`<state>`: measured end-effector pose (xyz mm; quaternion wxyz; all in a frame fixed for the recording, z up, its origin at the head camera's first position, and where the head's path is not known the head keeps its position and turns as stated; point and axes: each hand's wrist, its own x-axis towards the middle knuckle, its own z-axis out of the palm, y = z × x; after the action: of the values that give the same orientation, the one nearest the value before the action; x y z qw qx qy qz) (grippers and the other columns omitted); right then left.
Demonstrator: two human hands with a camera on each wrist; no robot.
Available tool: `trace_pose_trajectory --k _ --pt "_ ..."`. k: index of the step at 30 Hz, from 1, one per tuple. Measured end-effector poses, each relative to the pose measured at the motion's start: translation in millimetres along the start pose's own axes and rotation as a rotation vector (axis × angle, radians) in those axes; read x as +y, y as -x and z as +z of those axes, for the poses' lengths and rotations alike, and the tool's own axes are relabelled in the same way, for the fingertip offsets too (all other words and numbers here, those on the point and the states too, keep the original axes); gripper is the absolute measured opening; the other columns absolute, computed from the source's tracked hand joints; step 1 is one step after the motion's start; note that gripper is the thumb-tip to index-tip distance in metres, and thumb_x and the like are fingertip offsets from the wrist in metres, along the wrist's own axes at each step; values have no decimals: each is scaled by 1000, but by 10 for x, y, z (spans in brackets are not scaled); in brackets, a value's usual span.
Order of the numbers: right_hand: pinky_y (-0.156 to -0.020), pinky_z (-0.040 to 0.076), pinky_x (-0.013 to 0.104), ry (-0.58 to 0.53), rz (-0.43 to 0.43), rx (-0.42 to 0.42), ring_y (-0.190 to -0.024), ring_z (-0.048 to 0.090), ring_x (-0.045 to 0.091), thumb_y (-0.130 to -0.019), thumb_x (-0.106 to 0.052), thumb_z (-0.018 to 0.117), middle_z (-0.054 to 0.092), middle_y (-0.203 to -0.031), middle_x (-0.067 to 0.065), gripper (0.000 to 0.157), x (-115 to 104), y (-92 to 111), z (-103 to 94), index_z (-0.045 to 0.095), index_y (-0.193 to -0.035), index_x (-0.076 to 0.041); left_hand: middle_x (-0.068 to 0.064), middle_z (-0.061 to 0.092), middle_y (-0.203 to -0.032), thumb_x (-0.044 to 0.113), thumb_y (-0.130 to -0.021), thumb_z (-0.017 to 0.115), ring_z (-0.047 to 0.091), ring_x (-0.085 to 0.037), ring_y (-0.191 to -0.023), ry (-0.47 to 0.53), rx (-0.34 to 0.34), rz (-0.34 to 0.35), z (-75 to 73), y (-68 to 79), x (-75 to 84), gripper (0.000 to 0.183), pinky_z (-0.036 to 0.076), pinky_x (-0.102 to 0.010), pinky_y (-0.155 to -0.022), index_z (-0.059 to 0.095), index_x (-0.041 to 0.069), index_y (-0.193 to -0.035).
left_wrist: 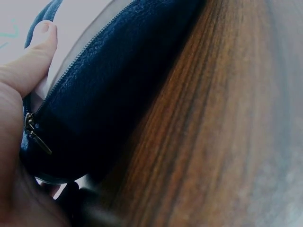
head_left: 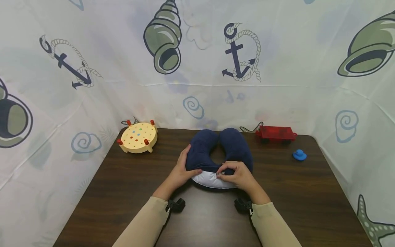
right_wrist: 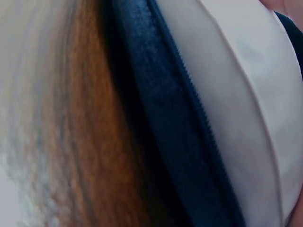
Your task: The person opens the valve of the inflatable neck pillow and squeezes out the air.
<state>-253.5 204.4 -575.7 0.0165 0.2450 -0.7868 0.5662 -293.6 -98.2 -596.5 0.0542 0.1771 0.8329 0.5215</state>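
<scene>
A navy U-shaped neck pillow (head_left: 202,145) lies on the table with its opening facing away from me. Along its near side the zipped cover gapes, baring the white inner cushion (head_left: 213,180). My left hand (head_left: 181,170) grips the pillow's left side, thumb over the near edge. By that thumb, the left wrist view shows a metal zipper pull (left_wrist: 39,135) at one end of the zipper. With thumb and index finger, my right hand (head_left: 239,175) pinches the cover's upper edge near the middle of the gap. The right wrist view shows zipper teeth (right_wrist: 196,97) beside the white lining.
At the back left sits a round yellow toy (head_left: 139,137) with red pegs. A red wagon-like toy (head_left: 276,133) stands at the back right, a small blue hat-shaped piece (head_left: 299,155) in front of it. Printed fabric (head_left: 203,96) walls the dark wooden table (head_left: 293,192).
</scene>
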Motion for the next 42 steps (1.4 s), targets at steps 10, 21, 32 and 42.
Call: trace_pose_trajectory --k 10,21,32,42 --pt "-115 47 21 -28 48 16 -119 74 23 -84 -14 95 84 -95 -4 15 15 7 -18 88 -95 -22 1 17 -182 40 -88 92 19 -35 -169 -8 2 0 5 -10 7 115 19 -70 -132 15 39 -174" --pt "-117 45 21 9 60 4 -119 73 17 -85 -15 95 83 -94 -8 16 -27 -8 -16 86 -94 -25 -3 23 -180 42 -87 92 24 -37 -167 1 2 -28 4 -10 50 111 22 -72 -131 20 38 -172" --pt "-115 45 19 7 54 -4 -115 73 15 -85 -18 95 82 -96 -7 15 -8 0 -3 86 -94 -25 -7 27 -179 41 -86 93 29 -39 -165 -17 7 -59 9 8 54 110 24 -71 -131 24 36 -172" --pt "-116 45 18 13 54 4 -116 74 18 -85 -18 95 83 -96 -7 15 -25 0 0 86 -93 -25 -7 31 -176 38 -86 94 31 -38 -164 -3 14 -51 12 12 30 108 24 -68 -132 27 32 -171"
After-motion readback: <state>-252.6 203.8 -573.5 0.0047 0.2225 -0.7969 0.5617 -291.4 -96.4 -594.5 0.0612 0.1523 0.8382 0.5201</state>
